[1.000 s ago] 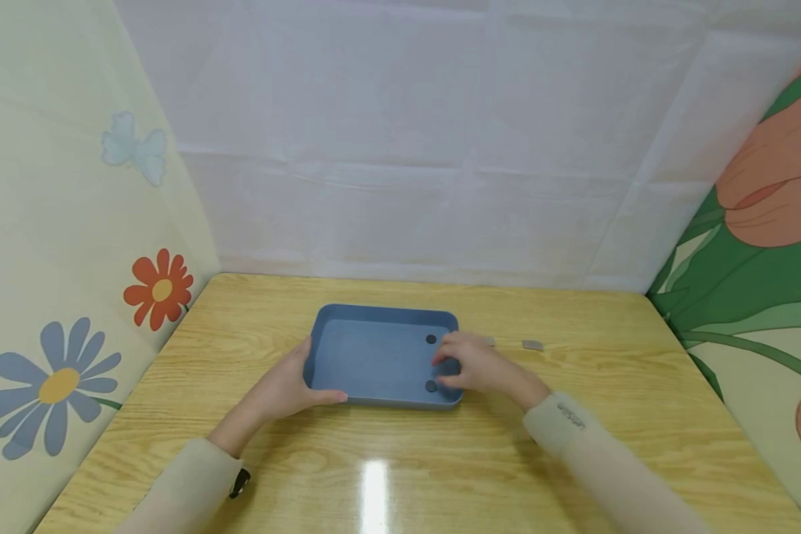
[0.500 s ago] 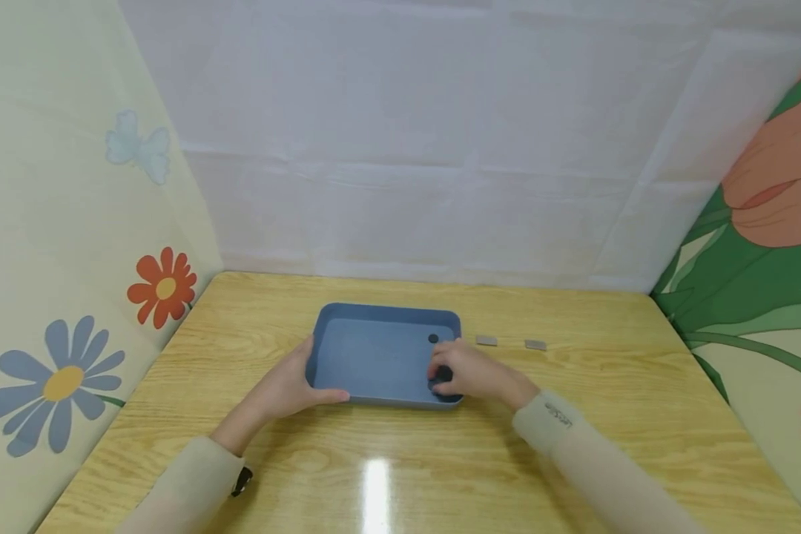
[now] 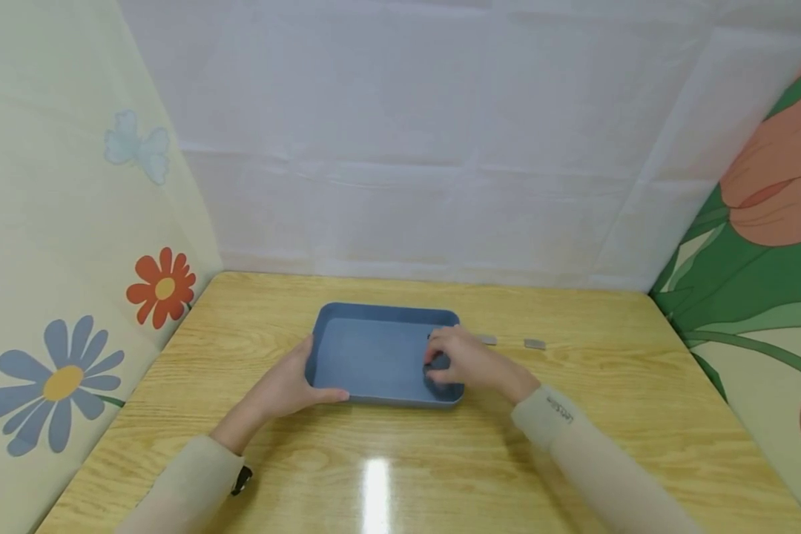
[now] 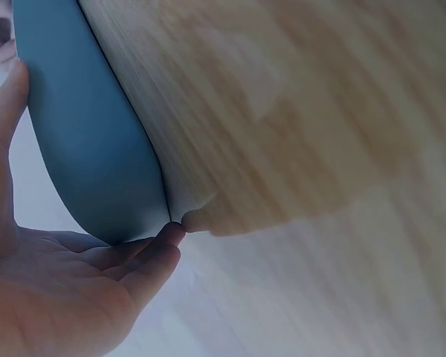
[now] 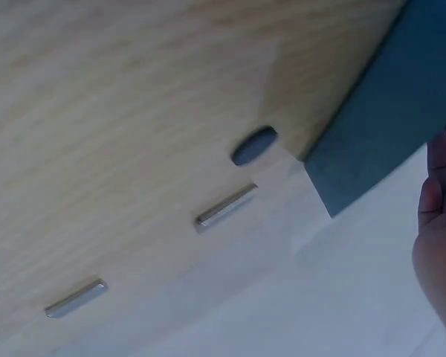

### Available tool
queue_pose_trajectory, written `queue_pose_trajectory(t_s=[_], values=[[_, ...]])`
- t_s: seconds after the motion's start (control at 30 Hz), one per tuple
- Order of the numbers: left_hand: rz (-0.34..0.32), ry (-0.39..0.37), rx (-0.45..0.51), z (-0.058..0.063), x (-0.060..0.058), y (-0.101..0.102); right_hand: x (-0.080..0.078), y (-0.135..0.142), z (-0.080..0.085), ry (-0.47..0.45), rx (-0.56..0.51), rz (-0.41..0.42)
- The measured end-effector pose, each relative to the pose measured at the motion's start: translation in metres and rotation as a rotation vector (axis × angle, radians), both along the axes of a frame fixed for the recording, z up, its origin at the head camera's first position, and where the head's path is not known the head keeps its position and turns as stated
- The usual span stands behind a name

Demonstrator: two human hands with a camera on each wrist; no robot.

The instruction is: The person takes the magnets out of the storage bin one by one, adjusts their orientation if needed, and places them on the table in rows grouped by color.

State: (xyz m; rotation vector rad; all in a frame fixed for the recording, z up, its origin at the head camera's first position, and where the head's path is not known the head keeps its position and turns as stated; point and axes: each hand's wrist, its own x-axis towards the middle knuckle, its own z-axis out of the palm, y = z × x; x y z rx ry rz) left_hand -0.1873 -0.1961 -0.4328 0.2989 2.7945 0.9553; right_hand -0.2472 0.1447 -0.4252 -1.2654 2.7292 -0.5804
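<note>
A shallow blue tray (image 3: pixel 367 360) lies on the wooden table. My left hand (image 3: pixel 287 382) grips its front left corner, thumb along the front side and fingers at the left side. In the left wrist view the thumb is at the rim, with the other fingers by the base. Over the tray's right end, my right hand (image 3: pixel 463 360) pinches a small black disc (image 3: pixel 428 364), mostly hidden by the fingers. Another black disc (image 3: pixel 430 337) just peeks out behind that hand. The right wrist view shows a dark oval disc (image 5: pixel 254 145) on the table beside the tray.
Two small flat metal pieces lie right of the tray: a nearer metal piece (image 5: pixel 227 206) and a farther metal piece (image 3: pixel 535 344). A white cloth (image 3: pixel 400 148) hangs behind the table (image 3: pixel 607 415). Flower-patterned panels stand at both sides.
My right hand reached down over the front black disc, then rose slightly away from me with its fingers pinched. It now covers most of the rear disc. The left hand and tray stayed put.
</note>
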Motion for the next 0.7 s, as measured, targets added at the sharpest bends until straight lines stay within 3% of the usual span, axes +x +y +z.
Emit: queue_pose_trajectory(t_s=[0.13, 0.33, 0.7], values=[[0.003, -0.001, -0.008, 0.0, 0.0, 0.0, -0.003, -0.002, 0.011, 0.043, -0.033, 0.02], [0.003, 0.0, -0.003, 0.001, 0.0, 0.001, -0.002, -0.004, 0.024, 0.024, -0.047, 0.01], [0.004, -0.003, -0.002, 0.002, 0.001, 0.001, -0.001, 0.011, 0.02, 0.009, -0.056, -0.049]])
